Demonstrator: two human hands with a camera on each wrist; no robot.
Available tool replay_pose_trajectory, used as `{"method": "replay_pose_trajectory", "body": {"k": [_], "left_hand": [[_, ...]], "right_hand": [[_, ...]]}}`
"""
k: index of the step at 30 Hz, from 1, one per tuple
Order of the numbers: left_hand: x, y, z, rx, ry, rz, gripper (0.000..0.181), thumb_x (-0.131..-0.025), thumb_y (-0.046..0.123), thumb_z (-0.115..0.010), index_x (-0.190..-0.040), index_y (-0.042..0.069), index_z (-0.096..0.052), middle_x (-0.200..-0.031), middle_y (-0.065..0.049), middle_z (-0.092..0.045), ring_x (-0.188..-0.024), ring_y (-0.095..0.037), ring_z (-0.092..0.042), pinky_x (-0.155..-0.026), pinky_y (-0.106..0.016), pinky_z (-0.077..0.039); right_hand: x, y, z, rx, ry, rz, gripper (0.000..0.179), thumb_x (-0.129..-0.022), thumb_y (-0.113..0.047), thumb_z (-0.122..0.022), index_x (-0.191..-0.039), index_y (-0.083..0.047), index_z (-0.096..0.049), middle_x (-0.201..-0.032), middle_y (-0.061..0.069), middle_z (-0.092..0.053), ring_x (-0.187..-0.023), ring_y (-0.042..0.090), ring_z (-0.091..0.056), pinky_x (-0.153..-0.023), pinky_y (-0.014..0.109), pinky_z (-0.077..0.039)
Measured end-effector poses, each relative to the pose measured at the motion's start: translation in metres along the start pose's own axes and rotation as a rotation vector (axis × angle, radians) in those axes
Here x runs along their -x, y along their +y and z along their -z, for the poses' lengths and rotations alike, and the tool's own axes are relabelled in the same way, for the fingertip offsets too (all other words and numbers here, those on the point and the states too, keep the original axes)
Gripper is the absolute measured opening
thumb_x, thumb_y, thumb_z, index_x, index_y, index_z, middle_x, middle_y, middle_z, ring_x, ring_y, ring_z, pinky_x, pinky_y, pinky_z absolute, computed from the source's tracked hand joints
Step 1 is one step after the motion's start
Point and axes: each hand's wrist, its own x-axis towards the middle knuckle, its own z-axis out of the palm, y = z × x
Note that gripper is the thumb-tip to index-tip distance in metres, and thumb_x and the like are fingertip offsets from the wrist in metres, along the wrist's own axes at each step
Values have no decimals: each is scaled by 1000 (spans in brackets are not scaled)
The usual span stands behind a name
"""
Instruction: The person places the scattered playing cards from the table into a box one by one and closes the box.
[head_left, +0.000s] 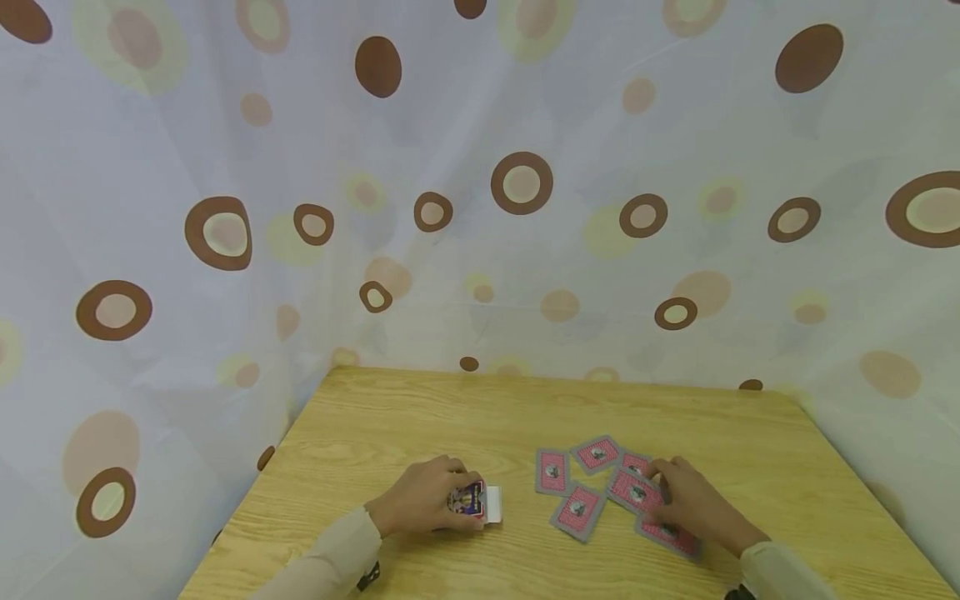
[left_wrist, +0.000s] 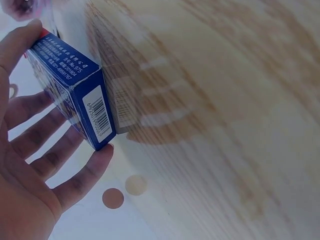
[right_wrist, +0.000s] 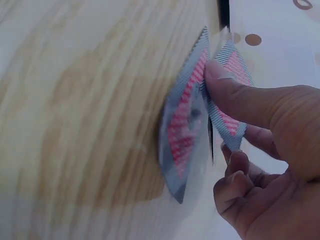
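Observation:
My left hand grips a small dark blue cardboard box at its sides, thumb on one edge and fingers along the other. A barcode is printed on the end in the left wrist view; a white flap sticks out at the box's right in the head view. My right hand pinches a flat, zigzag-edged packet, red-patterned with a grey border, between thumb and fingers. Another such packet lies on the table beside it, and one more is partly hidden beneath the right hand.
Several matching packets lie loosely grouped between the hands, among them a left one, a far one and a near one. The wooden table meets a spotted curtain at the back and sides.

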Motion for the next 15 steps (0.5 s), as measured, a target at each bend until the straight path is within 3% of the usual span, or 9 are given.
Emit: {"method": "replay_pose_trajectory", "body": {"k": [4,6,11,15], "left_hand": [[1,0,2,-3,8,-5,74,-78,76,-52,-129,23,-61,-112,3,-62,-92,-9,-57,-66,-23,-48],[0,0,2,-6,12,-6,74,-78,76,-52,-128,23,-62,-112,3,-62,-91,-9,-57,-66,-22,-48],[0,-1,1,-2,15,-9,73,-77,76,-51,-128,24,-62,-111,5,-61,-90,-8,-56,-66,-22,-48],[1,-1,1,5,8,0,74,-77,77,-51,-129,25,-61,-112,5,-61,-91,-8,-55,-66,-22,-47]], "right_hand": [[-3,0,-2,8,42,22,71,-71,-31,-82,-129,-6,-49,-114,11,-58,-96,24,-59,-78,42,-51],[-3,-1,-2,-11,48,33,67,-73,-27,-81,-129,-9,-49,-113,10,-59,-92,22,-59,-74,39,-51],[-1,-2,-2,7,10,133,31,-80,-24,-76,-104,-11,-60,-98,3,-54,-74,11,-50,-60,25,-46],[0,-2,-3,-2,-28,119,39,-77,-39,-77,-100,-10,-61,-97,3,-51,-78,14,-47,-65,24,-46]]}}
